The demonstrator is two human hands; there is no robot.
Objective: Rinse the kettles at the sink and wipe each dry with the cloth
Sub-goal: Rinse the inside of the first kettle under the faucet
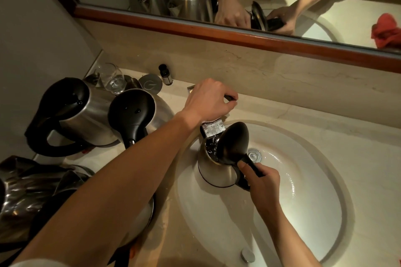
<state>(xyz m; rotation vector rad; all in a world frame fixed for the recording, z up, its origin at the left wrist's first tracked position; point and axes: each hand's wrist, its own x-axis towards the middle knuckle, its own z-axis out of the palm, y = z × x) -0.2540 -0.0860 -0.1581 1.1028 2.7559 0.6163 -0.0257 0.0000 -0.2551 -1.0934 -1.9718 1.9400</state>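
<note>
Steel kettle [219, 169] held upright in the white sink [303, 180] under the tap [213, 129], lid [233, 143] raised, handle gripped by curled right hand [263, 182], tap lever [231, 98] pinched by left hand [208, 99], two kettles [91, 112] stood on the counter [325, 119] at left

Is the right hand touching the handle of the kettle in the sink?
Touching. The head view shows the right hand gripping the black handle of the kettle over the sink.

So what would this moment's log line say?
step: rinsing | left hand: on tap handle | right hand: holds kettle under spout | lid: open
</note>
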